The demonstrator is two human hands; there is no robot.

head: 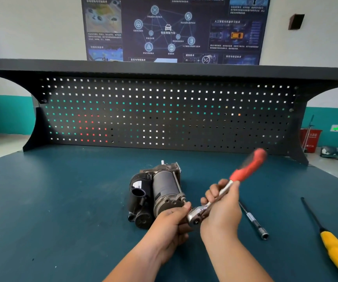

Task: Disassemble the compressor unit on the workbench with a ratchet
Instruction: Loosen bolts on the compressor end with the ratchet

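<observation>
Gripping ratchet (195,217) with both hands, just above desk (62,200). Right hand (223,210): fingers clamped round metal shank; red handle blurred, angled up and away to right. Left hand (168,222): fingers curled round ratchet head from left. Compressor unit (160,192) lies on its side mid-desk, near end just beside left hand; contact unclear. Extension bar (253,220) and yellow-handled screwdriver (335,249) lie on desk to right, apart from each other. Pegboard (164,112) stands behind.

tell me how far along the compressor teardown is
Barely started: the compressor looks whole. In hand: the right hand grips the ratchet by its shank, the left hand holds the head by the compressor's near end. Left: loosening its bolts and splitting the housing.
</observation>
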